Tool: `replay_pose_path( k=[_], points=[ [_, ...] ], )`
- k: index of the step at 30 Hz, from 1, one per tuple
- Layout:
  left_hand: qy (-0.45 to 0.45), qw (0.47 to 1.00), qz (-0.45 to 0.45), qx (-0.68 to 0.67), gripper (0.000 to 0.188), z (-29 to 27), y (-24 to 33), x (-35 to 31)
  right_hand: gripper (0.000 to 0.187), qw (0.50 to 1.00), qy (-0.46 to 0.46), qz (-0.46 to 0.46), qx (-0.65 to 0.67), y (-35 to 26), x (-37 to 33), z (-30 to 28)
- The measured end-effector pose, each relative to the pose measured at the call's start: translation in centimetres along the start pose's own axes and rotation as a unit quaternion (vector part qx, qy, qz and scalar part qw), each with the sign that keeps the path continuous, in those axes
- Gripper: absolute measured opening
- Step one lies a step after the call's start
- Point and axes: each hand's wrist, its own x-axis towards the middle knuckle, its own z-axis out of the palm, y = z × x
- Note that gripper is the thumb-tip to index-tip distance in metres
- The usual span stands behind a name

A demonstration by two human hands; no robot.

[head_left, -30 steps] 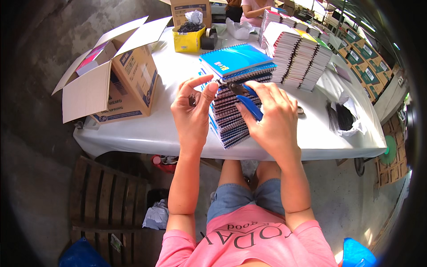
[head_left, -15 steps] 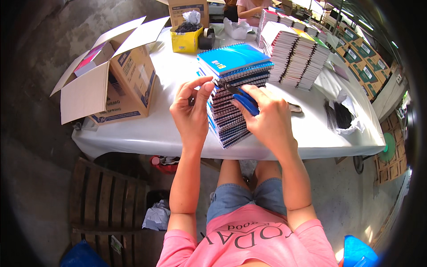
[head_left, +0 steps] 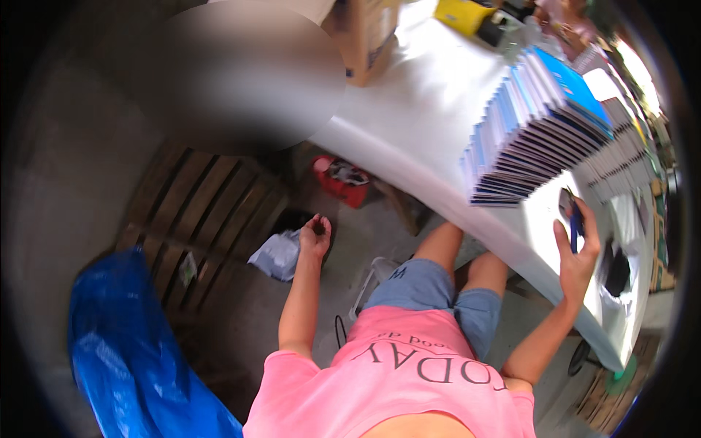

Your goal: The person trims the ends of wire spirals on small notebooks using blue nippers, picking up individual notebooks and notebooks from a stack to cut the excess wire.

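Observation:
My right hand (head_left: pixel 579 252) is closed round blue-handled pliers (head_left: pixel 575 223), their dark jaws pointing up. It is over the table's front edge, close to a tall stack of spiral notebooks (head_left: pixel 529 135) with a blue cover on top. Off to the left, below table height, my left hand (head_left: pixel 315 237) appears beside a white plastic bag (head_left: pixel 277 255). Its fingers are curled in toward each other; anything small between them is not discernible.
A slatted wooden pallet (head_left: pixel 204 197) and blue plastic sheeting (head_left: pixel 139 350) lie to the left. A red container (head_left: pixel 339 182) is under the white-covered table (head_left: pixel 416 102). More notebooks (head_left: pixel 621 157) stand behind the stack. A blurred grey patch hides the upper left.
The view has swung left, so the table sits tilted at upper right. My left hand has left the notebooks and moved down left; my right hand has drawn away from them with the pliers.

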Motion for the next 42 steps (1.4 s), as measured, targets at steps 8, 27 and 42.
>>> replay_pose_path(
  k=[8, 27, 42],
  points=[
    [0.155, 0.971, 0.092, 0.158, 0.088, -3.8, 6.9, 2.9, 0.042, 0.998, 0.008, 0.058, -0.007, 2.8, -2.3, 0.4],
    [-0.591, 0.358, 0.623, 0.367, 0.045, 36.2, -12.2, -24.2, 0.035, 0.951, 0.197, -0.132, -0.198, -7.4, 2.6, 2.2],
    [-0.656, 0.479, 0.452, 0.368, 0.043, 37.3, -15.6, -21.1, 0.035, 0.963, 0.188, -0.122, -0.149, -6.0, 3.9, 4.2]
  ],
)
